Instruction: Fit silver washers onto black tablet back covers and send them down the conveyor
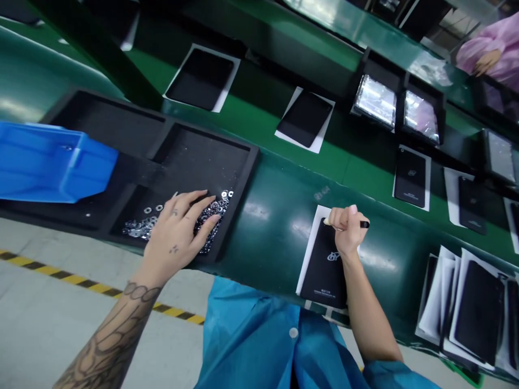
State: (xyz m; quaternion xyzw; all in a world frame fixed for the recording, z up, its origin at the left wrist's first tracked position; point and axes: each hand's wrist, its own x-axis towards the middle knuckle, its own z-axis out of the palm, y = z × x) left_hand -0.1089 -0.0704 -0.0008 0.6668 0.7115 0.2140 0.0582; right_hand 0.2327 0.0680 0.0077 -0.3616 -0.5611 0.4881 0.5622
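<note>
My left hand reaches into a black foam tray, its fingers spread and touching a pile of small shiny metal rings. More of these rings lie to the left of the hand, partly hidden by it. My right hand is closed around a black pen-like tool whose pale tip points left. Beneath that hand lies a black tablet back cover with a light logo, resting on a white sheet at the bench's near edge. The hand covers the cover's upper right part.
A blue plastic bin sits on the tray's left side. Several dark panels on white sheets lie along the green belt. Stacked covers and sheets stand at right. Foam trays hold wrapped shiny pieces. Across the line is a person's pink sleeve.
</note>
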